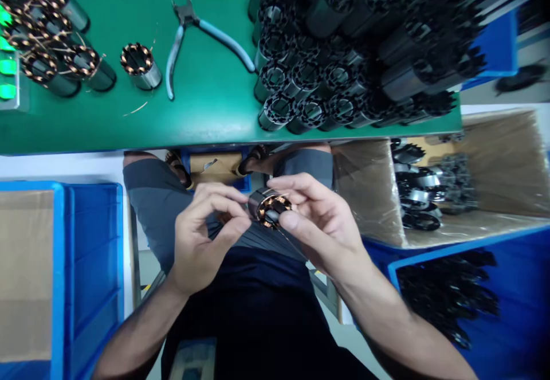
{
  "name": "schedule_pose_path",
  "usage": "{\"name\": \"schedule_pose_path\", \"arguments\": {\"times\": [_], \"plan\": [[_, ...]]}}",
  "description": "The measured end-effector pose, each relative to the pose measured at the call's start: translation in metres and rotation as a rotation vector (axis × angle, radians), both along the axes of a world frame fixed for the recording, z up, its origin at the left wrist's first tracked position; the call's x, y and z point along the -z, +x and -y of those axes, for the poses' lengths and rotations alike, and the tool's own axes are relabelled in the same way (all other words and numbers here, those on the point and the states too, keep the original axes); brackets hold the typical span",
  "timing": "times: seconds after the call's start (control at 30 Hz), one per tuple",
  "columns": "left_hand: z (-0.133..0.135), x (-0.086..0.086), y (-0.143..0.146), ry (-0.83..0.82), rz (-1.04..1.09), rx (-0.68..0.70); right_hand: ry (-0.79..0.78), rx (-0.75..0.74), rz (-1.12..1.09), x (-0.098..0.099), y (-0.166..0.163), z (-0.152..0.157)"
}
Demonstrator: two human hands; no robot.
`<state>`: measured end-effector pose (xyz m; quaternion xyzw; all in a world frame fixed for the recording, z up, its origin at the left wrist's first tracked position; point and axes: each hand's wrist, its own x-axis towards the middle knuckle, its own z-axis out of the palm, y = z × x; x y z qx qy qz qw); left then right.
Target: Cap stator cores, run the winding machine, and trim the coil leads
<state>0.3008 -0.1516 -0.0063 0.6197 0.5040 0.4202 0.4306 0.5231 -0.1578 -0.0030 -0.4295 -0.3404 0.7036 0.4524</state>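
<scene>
Above my lap, a motor stator is tilted so that its ring of copper windings faces up and right. My right hand grips it, thumb at the wound end and index finger over the far rim. Against the stator's left side, the thumb and fingers of my left hand are closed in a pinch. A thin wire trails from the windings below my right thumb. On the green bench beyond stand a pair of cutting pliers with blue handles, lying spread, and a single wound stator.
Several wound stators cluster at the bench's left. Rows of bare black stator cores fill its right side, some stacked. A lined box with metal parts stands at right, above a blue crate. Another blue crate is at left.
</scene>
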Motion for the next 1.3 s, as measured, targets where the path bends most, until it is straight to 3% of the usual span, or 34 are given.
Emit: {"name": "schedule_pose_path", "arguments": {"times": [0.1,0.17,0.27,0.33,0.4,0.47,0.6,0.7,0.83,0.93,1.07,1.13,1.23,1.3], "plan": [[0.005,0.03,-0.001,-0.149,0.064,-0.063,-0.004,-0.039,-0.11,0.004,0.011,0.004],[0.004,0.036,-0.006,-0.168,0.065,-0.085,0.01,-0.065,-0.059,0.005,0.016,0.007],[-0.002,0.016,-0.012,-0.118,0.071,0.041,0.018,-0.097,0.034,0.005,0.014,0.009],[-0.006,-0.002,-0.012,-0.069,0.082,0.131,0.02,-0.112,0.004,0.006,0.009,0.01],[-0.006,-0.009,-0.008,-0.065,0.093,0.144,0.029,-0.114,-0.059,0.008,0.005,0.01],[-0.001,0.0,-0.005,-0.137,0.114,0.103,0.035,-0.097,-0.138,0.011,0.005,0.012],[0.008,0.034,-0.012,-0.297,0.145,-0.043,0.071,-0.04,-0.239,0.016,0.013,0.018],[0.008,0.031,-0.021,-0.124,0.111,-0.03,0.059,-0.017,-0.173,0.016,0.014,0.021],[0.006,-0.01,-0.02,0.221,-0.205,0.203,0.014,-0.087,-0.148,0.015,0.004,0.022],[0.006,-0.028,-0.013,0.288,-0.324,0.212,0.11,-0.131,-0.03,0.01,-0.001,0.017],[0.007,-0.025,-0.011,0.334,-0.319,0.247,0.452,-0.017,0.358,0.002,0.007,0.008],[0.006,-0.021,-0.011,0.395,-0.32,0.276,0.558,0.005,0.385,0.001,0.012,0.005],[0.005,-0.022,-0.006,0.441,-0.321,0.223,0.485,0.062,0.32,0.005,0.017,0.006],[0.003,-0.026,-0.003,0.443,-0.325,0.134,0.357,0.2,0.291,0.009,0.017,0.008]]}}
